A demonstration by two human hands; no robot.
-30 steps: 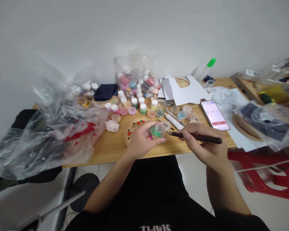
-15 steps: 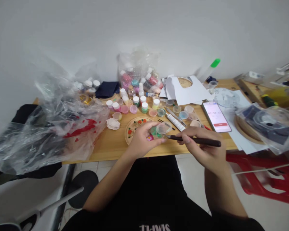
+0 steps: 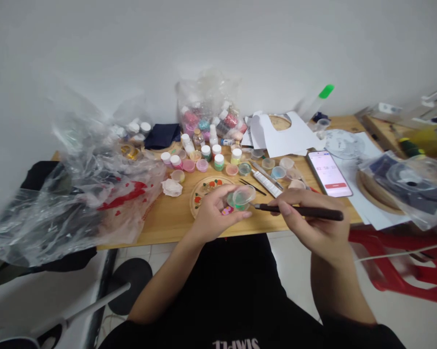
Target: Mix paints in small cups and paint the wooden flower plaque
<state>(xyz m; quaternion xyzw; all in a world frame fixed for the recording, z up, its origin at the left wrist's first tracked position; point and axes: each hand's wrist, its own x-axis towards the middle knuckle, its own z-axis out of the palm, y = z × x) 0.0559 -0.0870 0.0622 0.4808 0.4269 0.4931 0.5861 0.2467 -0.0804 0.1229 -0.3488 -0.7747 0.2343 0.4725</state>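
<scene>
My left hand point(image 3: 218, 212) is closed around a small clear plastic cup point(image 3: 243, 198) with green stuff in it, tilted toward the right. In my right hand point(image 3: 315, 225) is a dark-handled tool point(image 3: 305, 212) with a thin metal tip; it looks like a palette knife or small spatula. The tip is at the cup's right edge; whether it touches cannot be made out. Behind and left of my left hand lies a round wooden board point(image 3: 194, 194) with orange and green decoration, partly hidden by the hand. A pink-and-purple patch shows below the cup.
Several small paint cups and white-capped jars point(image 3: 219, 162) stand behind my hands. A white tube point(image 3: 267, 184) and thin brushes point(image 3: 253, 186) lie nearby. To the right is a phone point(image 3: 329, 173) with its screen lit. Crumpled plastic point(image 3: 105, 194) covers the left side.
The cup has tipped and shifted slightly left in my left hand. My right hand and the tool have moved a little to the right, with the tip still near the cup's edge.
</scene>
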